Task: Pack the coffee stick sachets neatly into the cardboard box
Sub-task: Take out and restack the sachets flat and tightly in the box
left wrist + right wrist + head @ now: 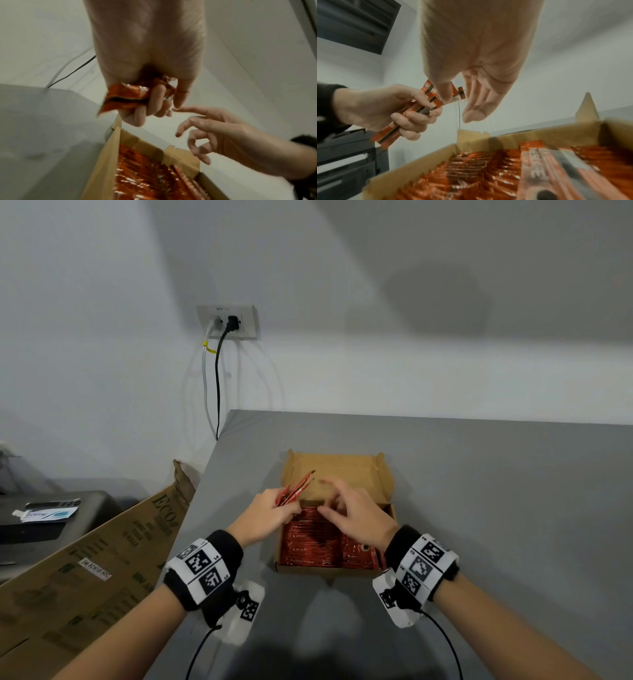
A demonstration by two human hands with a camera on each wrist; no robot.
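Observation:
An open cardboard box sits on the grey table, its near half filled with rows of red coffee stick sachets. My left hand hovers over the box's left side and grips a small bunch of red sachets that fans up and to the right. The same bunch shows in the right wrist view, and its crumpled ends in the left wrist view. My right hand floats above the packed sachets, fingers spread and loosely bent toward the bunch, holding nothing.
The grey table stretches to the right and behind the box. A large brown carton leans against the table's left edge. A dark printer stands at far left. Cables hang from a wall socket.

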